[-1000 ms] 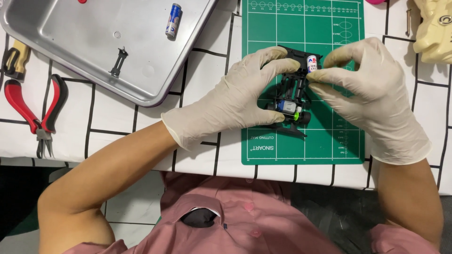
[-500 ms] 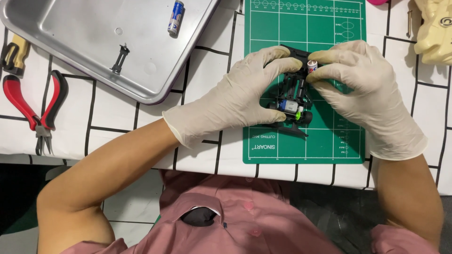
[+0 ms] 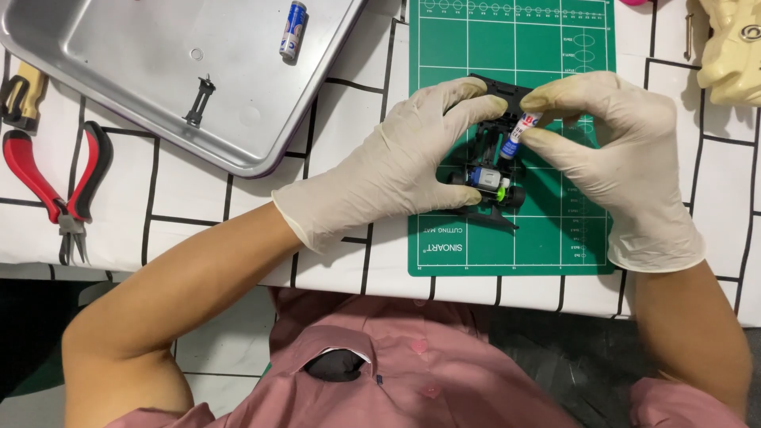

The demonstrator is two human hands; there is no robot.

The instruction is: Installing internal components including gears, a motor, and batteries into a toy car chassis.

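The small black toy car (image 3: 487, 178) sits on the green mat (image 3: 555, 238). The left hand (image 3: 396, 170) grips it. The right hand (image 3: 610, 150) pinches a little round battery (image 3: 515, 136) above it.

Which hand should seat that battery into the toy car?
Right hand: it already pinches the battery over the car. The left hand grips the car, steadying it.

Materials and finish, bench as seen from my head camera

My 2 hands, left hand (image 3: 396, 170) and right hand (image 3: 614, 162), wear thin matt latex-like gloves; toy car chassis (image 3: 490, 181) is black plastic; cutting mat (image 3: 515, 47) matt green rubbery; tray (image 3: 158, 71) brushed metal; pliers (image 3: 59, 194) glossy red grips.
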